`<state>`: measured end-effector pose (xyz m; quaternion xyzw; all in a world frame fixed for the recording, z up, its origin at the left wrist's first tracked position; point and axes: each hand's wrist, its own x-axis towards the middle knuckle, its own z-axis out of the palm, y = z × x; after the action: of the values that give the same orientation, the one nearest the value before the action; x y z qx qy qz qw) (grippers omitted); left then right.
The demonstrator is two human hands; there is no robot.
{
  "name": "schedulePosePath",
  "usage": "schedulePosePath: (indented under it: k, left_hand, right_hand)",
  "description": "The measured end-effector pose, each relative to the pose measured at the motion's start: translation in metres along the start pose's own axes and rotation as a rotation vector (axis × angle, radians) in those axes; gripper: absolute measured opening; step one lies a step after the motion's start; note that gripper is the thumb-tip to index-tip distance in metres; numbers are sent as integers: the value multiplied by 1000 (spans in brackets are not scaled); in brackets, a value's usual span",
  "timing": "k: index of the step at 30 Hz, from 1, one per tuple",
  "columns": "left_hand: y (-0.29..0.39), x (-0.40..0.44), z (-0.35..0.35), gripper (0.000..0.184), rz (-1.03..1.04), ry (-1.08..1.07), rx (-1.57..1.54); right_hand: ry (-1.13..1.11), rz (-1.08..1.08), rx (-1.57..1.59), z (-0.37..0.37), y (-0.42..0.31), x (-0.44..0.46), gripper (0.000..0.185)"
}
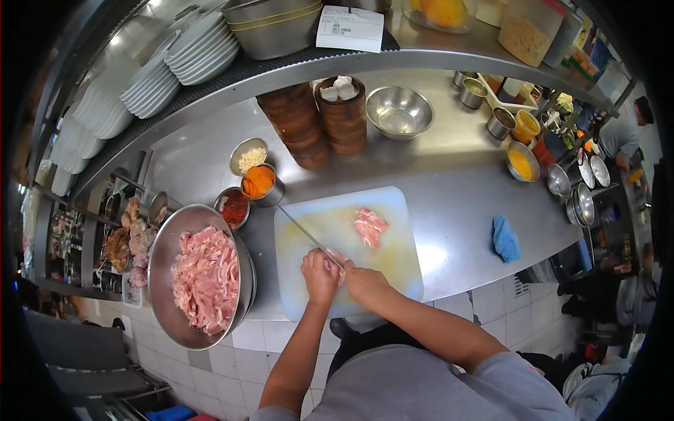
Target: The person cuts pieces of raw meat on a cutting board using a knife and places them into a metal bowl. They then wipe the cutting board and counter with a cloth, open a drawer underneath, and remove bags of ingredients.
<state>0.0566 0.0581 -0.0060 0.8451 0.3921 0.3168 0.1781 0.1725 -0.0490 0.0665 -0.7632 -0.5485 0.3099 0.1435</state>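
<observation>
knife (303, 229) in right hand (365, 285), left hand (320, 276) curled

I see knife (304, 231), thin blade slanting toward far-left corner of cutting board (399, 281); raw pink meat (337, 255) at blade near board's middle, partly hidden; pale-streaked portion (370, 227) beyond, rightward.
</observation>
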Motion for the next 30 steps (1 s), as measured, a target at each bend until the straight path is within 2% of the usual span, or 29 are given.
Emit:
schedulePosePath:
  k: [2, 9, 16, 18, 21, 28, 30]
  left_hand:
    - [4, -2, 2, 23, 2, 7, -6]
    - [8, -4, 6, 22, -21, 45, -23]
    - [-1, 2, 5, 21, 4, 47, -36]
    - [-2, 1, 3, 22, -9, -8, -63]
    - [4, -2, 7, 22, -10, 56, -24]
    - [6, -3, 8, 18, -67, 43, -23]
    - [5, -3, 7, 18, -56, 29, -46]
  right_hand:
    - [-3, 19, 6, 4, 2, -6, 26]
    - [-251, 215, 20, -20, 22, -100, 25]
    - [-64, 94, 34, 11, 19, -10, 25]
    - [-2, -9, -11, 13, 17, 3, 26]
    - [-69, 98, 54, 13, 17, -6, 26]
    - [-294, 263, 21, -5, 47, -107, 31]
    - [-211, 209, 47, 13, 51, -84, 31]
